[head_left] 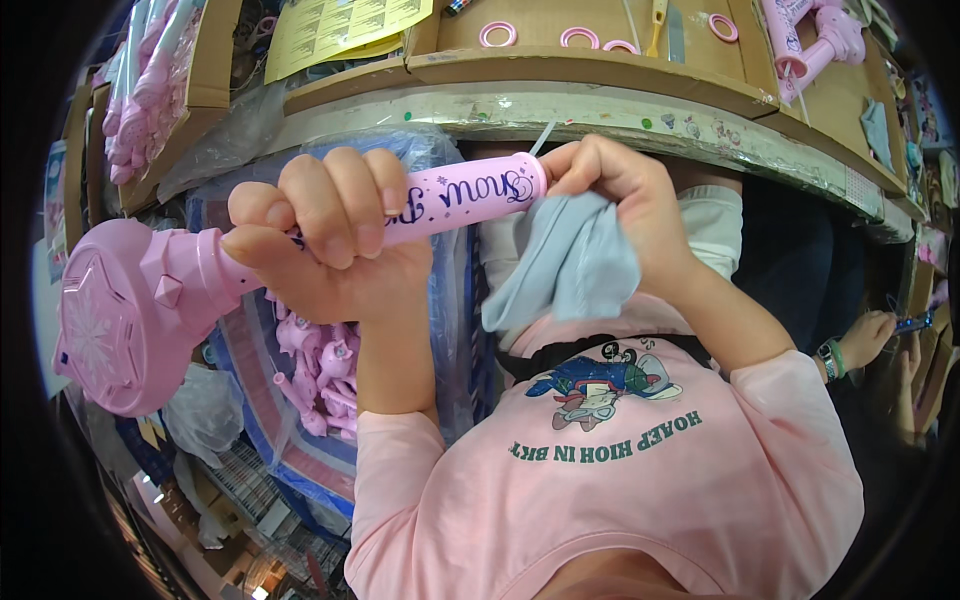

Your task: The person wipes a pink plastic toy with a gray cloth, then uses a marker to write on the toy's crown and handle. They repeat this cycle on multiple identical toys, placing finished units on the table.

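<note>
A pink toy wand (465,195) with dark blue printing on its handle lies across in front of me, its wide snowflake-marked head (100,310) to the left. Wrapped round the handle near that head is my left hand (335,215). At the handle's right end, my right hand (615,185) is closed with its fingertips against the rim. A light blue cloth (575,265) hangs from this hand's grip. Beside the rim, a thin pale strip (545,137) sticks up; whether the fingers hold it is hidden.
Below the wand, a blue plastic-lined bin (455,300) contains several pink toy parts (325,365). Cardboard trays (600,68) on the bench hold pink rings (497,34) and a yellow-handled brush (657,28). Bagged wands (150,80) stand far left. Another person's hand (865,340) works at right.
</note>
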`<state>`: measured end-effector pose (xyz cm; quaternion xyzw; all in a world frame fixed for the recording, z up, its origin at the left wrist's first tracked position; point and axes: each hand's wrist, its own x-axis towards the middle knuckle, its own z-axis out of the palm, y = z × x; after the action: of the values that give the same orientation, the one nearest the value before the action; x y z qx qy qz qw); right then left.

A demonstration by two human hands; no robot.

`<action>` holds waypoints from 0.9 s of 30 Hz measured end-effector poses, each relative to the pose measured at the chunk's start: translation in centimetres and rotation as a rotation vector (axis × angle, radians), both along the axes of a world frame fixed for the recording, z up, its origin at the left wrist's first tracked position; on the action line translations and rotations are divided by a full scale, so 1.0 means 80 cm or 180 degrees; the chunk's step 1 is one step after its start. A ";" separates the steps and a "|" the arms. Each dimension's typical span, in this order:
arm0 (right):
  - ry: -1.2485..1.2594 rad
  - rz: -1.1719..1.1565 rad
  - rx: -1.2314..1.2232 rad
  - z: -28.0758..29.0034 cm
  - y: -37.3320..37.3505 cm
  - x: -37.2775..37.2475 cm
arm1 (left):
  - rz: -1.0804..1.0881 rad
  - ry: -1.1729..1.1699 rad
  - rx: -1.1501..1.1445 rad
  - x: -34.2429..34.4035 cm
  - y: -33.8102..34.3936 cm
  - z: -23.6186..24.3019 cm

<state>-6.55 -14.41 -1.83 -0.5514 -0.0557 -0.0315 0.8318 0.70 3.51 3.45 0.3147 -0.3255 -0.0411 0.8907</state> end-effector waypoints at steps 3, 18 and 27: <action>-0.0045 -0.0040 0.0091 -0.001 0.000 -0.001 | -0.0087 -0.0030 -0.0019 0.002 0.003 0.003; -0.1516 -0.0911 -0.1792 -0.001 -0.009 0.000 | 0.0875 0.1007 -0.0419 0.008 -0.007 -0.004; -0.1443 -0.0968 -0.1536 -0.019 -0.004 -0.007 | 0.1063 0.0958 -0.0171 0.010 -0.006 -0.013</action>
<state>-7.08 -14.72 -3.38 -0.7128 -0.1618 -0.2623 0.6301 1.51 3.02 2.44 0.3307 -0.1333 0.0691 0.9317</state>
